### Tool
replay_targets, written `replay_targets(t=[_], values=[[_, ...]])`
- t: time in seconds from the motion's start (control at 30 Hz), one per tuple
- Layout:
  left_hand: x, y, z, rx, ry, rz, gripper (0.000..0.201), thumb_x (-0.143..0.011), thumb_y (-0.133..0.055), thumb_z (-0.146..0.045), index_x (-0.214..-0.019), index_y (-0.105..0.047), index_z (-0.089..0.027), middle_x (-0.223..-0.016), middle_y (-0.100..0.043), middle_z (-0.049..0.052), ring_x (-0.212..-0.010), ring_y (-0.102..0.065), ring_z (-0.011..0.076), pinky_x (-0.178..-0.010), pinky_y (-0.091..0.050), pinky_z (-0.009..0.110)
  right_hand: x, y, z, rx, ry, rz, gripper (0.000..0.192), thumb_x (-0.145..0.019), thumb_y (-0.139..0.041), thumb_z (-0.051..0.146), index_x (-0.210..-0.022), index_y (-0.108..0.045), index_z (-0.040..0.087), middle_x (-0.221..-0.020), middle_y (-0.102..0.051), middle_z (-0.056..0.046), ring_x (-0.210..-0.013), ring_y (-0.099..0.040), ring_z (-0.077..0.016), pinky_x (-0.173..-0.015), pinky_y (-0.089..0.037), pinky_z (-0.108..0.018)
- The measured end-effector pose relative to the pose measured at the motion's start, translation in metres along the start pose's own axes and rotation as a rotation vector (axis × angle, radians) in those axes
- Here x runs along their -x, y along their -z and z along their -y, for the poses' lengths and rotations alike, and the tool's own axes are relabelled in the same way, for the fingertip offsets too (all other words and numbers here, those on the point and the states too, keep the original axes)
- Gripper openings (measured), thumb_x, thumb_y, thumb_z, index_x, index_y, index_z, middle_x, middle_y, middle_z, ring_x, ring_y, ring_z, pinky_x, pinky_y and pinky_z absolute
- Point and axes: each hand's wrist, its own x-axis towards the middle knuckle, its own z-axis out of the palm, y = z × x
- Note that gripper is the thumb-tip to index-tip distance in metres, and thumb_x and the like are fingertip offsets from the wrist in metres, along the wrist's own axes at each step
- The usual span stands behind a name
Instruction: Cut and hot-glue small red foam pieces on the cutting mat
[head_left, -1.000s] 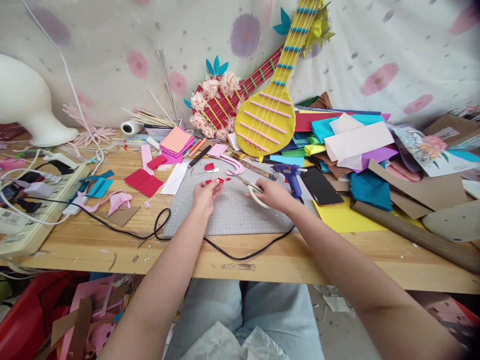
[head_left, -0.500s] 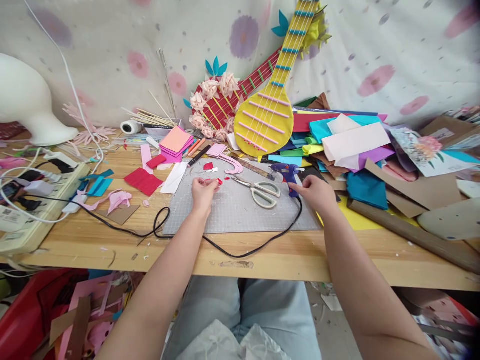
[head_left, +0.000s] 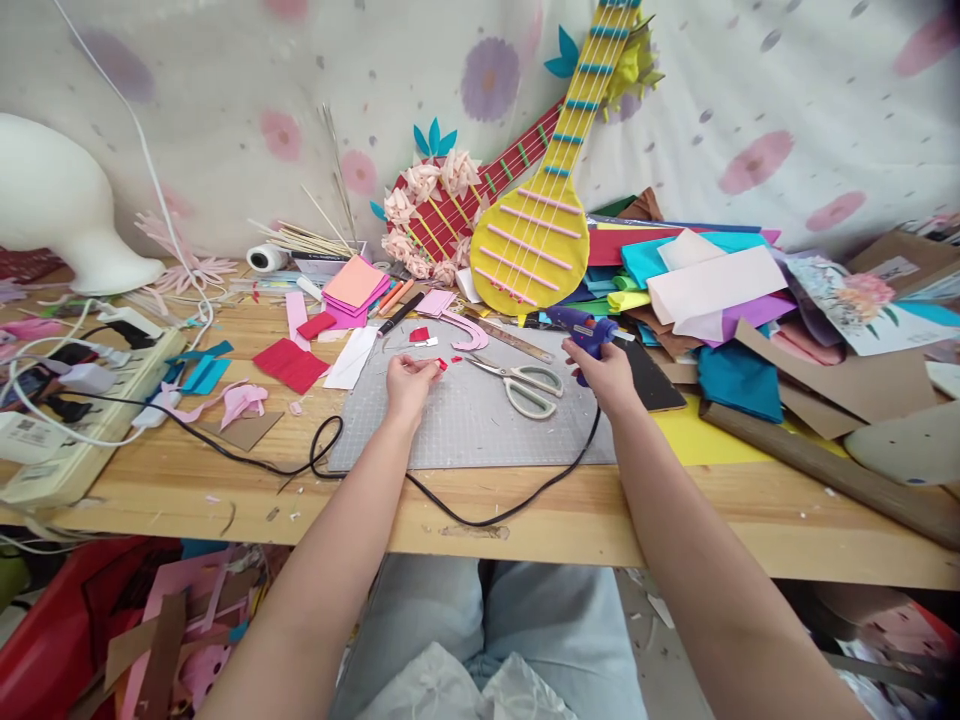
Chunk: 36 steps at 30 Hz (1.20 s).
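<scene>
My left hand [head_left: 410,384] pinches a small red piece [head_left: 441,364] over the grey cutting mat [head_left: 480,430]. In my right hand [head_left: 611,374], the fingers are wrapped round a blue glue gun [head_left: 585,328], raised at the right side of the mat with its nozzle toward the left. Its black cord [head_left: 517,510] loops along the table front. Between the hands lie scissors [head_left: 525,386] with pale handles. A pink curved strip [head_left: 471,335] and a few red scraps [head_left: 418,334] rest just beyond my left hand.
Behind the mat lean a yellow paper lute [head_left: 532,240] and a red one [head_left: 442,215] with flowers. Coloured sheets [head_left: 720,290] pile up at the right. A power strip [head_left: 82,440] stands at the left, near a white foam head [head_left: 52,200]. A red square [head_left: 289,366] lies left of the mat.
My right hand has taken the glue gun by its handle and lifted it, turning its nozzle from right to left. My left hand keeps its pinch on the red piece, almost still.
</scene>
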Motion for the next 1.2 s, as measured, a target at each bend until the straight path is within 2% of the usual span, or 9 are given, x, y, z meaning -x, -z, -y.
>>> replay_targets(t=[0.13, 0.17, 0.23, 0.4, 0.57, 0.73, 1.0, 1.2], values=[[-0.001, 0.003, 0.001, -0.087, 0.050, 0.106, 0.037, -0.058, -0.064, -0.006, -0.076, -0.034, -0.020, -0.061, -0.061, -0.003, -0.056, -0.062, 0.0121, -0.064, -0.052, 0.031, 0.021, -0.012, 0.032, -0.026, 0.117, 0.431, 0.044, -0.066, -0.058, 0.058, -0.076, -0.062, 0.015, -0.055, -0.054, -0.001, -0.049, -0.048, -0.0108, -0.047, -0.039, -0.024], [-0.002, 0.005, 0.000, -0.105, 0.071, 0.141, 0.037, -0.058, -0.065, -0.007, -0.075, -0.035, -0.019, -0.060, -0.061, -0.002, -0.054, -0.062, 0.0122, -0.063, -0.052, 0.031, 0.025, -0.016, 0.039, 0.007, 0.141, 0.501, 0.043, -0.066, -0.059, 0.057, -0.075, -0.062, 0.015, -0.054, -0.054, 0.000, -0.048, -0.047, -0.0103, -0.048, -0.039, -0.025], [-0.002, 0.008, -0.002, -0.132, 0.114, 0.186, 0.037, -0.056, -0.066, -0.007, -0.074, -0.036, -0.018, -0.059, -0.061, -0.001, -0.054, -0.062, 0.0132, -0.062, -0.052, 0.032, 0.032, -0.026, 0.049, 0.040, 0.178, 0.552, 0.042, -0.065, -0.060, 0.057, -0.075, -0.061, 0.016, -0.056, -0.054, 0.000, -0.048, -0.046, -0.0098, -0.048, -0.039, -0.025], [-0.002, 0.008, -0.002, -0.202, 0.133, 0.198, 0.038, -0.054, -0.067, -0.006, -0.073, -0.037, -0.018, -0.058, -0.061, 0.000, -0.052, -0.061, 0.0135, -0.057, -0.052, 0.030, 0.038, -0.039, 0.042, 0.046, 0.177, 0.515, 0.044, -0.067, -0.057, 0.058, -0.075, -0.061, 0.015, -0.060, -0.058, -0.001, -0.052, -0.050, -0.0111, -0.052, -0.040, -0.025], [0.000, 0.002, 0.005, -0.265, 0.077, 0.155, 0.039, -0.051, -0.066, -0.003, -0.073, -0.038, -0.019, -0.055, -0.059, -0.003, -0.051, -0.060, 0.0135, -0.053, -0.049, 0.026, 0.038, -0.042, 0.027, 0.132, 0.223, 0.466, 0.048, -0.068, -0.057, 0.059, -0.090, -0.065, 0.018, -0.067, -0.063, -0.002, -0.063, -0.056, -0.0156, -0.061, -0.044, -0.027], [0.001, 0.001, 0.004, -0.237, 0.092, 0.145, 0.040, -0.051, -0.066, -0.002, -0.073, -0.037, -0.020, -0.055, -0.059, -0.005, -0.050, -0.059, 0.0123, -0.056, -0.049, 0.027, 0.042, -0.045, 0.028, 0.190, 0.290, 0.432, 0.050, -0.069, -0.058, 0.056, -0.102, -0.065, 0.019, -0.080, -0.067, -0.003, -0.074, -0.059, -0.0178, -0.070, -0.044, -0.029], [0.001, 0.001, 0.005, -0.272, 0.072, 0.155, 0.038, -0.054, -0.065, -0.005, -0.074, -0.037, -0.020, -0.058, -0.061, -0.002, -0.053, -0.060, 0.0142, -0.057, -0.049, 0.030, 0.043, -0.045, 0.030, 0.221, 0.312, 0.418, 0.050, -0.070, -0.057, 0.056, -0.103, -0.065, 0.019, -0.078, -0.066, -0.003, -0.073, -0.060, -0.0176, -0.068, -0.044, -0.028], [0.001, 0.001, 0.004, -0.238, 0.093, 0.150, 0.043, -0.049, -0.070, -0.006, -0.073, -0.037, -0.020, -0.059, -0.061, -0.002, -0.053, -0.060, 0.0138, -0.057, -0.050, 0.029, 0.044, -0.045, 0.031, 0.232, 0.316, 0.408, 0.049, -0.070, -0.057, 0.055, -0.101, -0.066, 0.019, -0.079, -0.067, -0.004, -0.073, -0.059, -0.0180, -0.068, -0.043, -0.028]])
